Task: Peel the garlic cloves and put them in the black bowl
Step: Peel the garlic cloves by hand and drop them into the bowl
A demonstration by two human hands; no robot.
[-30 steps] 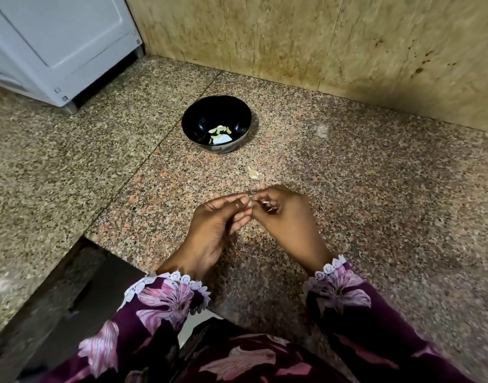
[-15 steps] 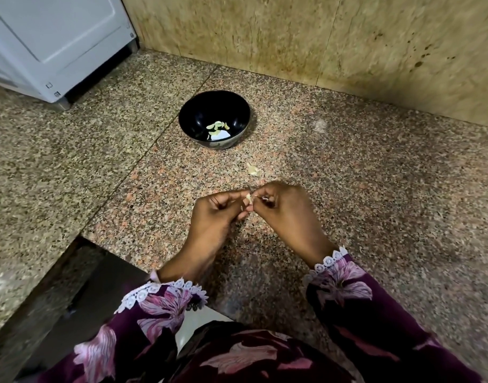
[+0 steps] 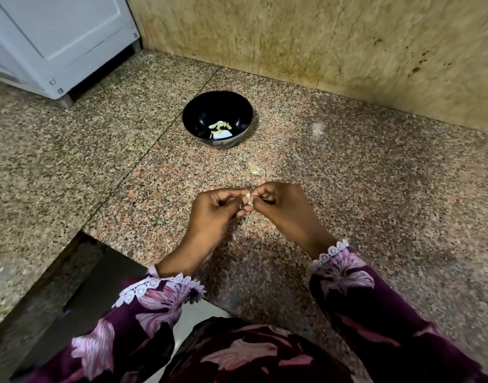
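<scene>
Both hands meet over the speckled granite counter [image 3: 375,189]. The left hand [image 3: 212,214] and right hand [image 3: 281,208] each pinch a small garlic clove [image 3: 248,199] between curled fingers [image 3: 260,192], fingertips touching around it. Just beyond the fingers lies a scrap of garlic skin [image 3: 254,168]. Farther beyond stands the black bowl [image 3: 198,117], holding several peeled cloves [image 3: 219,127]. No writing or label can be read anywhere.
</scene>
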